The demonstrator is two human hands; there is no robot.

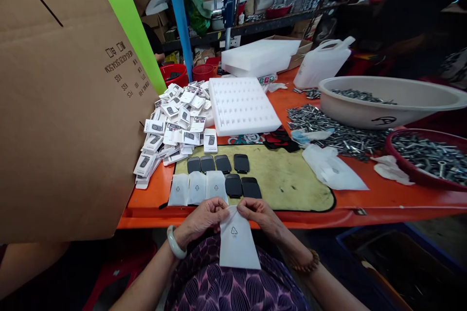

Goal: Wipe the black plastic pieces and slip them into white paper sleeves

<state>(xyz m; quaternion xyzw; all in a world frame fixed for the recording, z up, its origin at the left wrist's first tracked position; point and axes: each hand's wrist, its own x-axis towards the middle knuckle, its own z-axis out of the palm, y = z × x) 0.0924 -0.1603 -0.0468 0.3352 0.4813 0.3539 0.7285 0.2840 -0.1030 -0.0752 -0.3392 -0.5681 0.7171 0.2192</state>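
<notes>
Between them, my left hand (210, 215) and my right hand (257, 212) pinch the top edge of a white translucent bag (239, 245) printed with a recycling triangle. The bag hangs down in front of my lap, just off the table's front edge. Beyond my left hand, three similar white bags (197, 188) lie side by side on a yellow-green mat (292, 180). Several flat black devices (241, 163) with rounded corners rest on that mat in two rows, the nearest black device (251, 188) close to my right fingertips.
Small printed white boxes (184, 116) are heaped at the left, beside a large carton (65, 107). A white foam tray (242, 107) stands behind the mat. To the right are a bag pile (333, 167), loose metal parts (328, 129), a beige basin (357, 115) and a red basin (408, 165).
</notes>
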